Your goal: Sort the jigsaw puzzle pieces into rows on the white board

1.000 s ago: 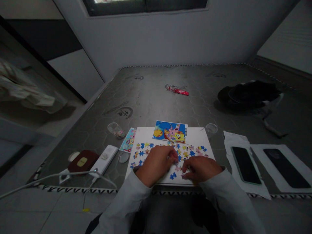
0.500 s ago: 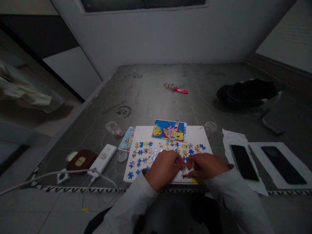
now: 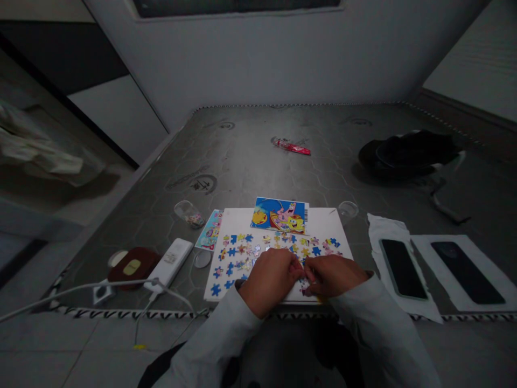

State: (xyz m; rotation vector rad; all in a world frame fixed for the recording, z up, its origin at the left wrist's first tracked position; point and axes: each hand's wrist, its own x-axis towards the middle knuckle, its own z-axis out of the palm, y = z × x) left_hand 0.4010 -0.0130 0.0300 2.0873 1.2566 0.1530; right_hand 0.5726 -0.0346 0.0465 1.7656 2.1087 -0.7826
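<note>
Over the near right part of a white board, my two hands meet with bent fingers. My left hand is closed in a pinch, its fingertips at some jigsaw puzzle pieces that they mostly hide. Close against it, my right hand also pinches at puzzle pieces, thumb and forefinger drawn together. Loose puzzle pieces, blue, yellow and pink, lie spread in rows on the board. A cartoon picture card lies across its far edge.
Left of the board are a second card, a clear tub with pieces, a round lid, a white power strip and a brown case. Rightward lie a clear cup, two phones and a black bag.
My right hand has moved a little left, so its fingers now touch or nearly touch those of my left hand. My left hand has hardly moved.
</note>
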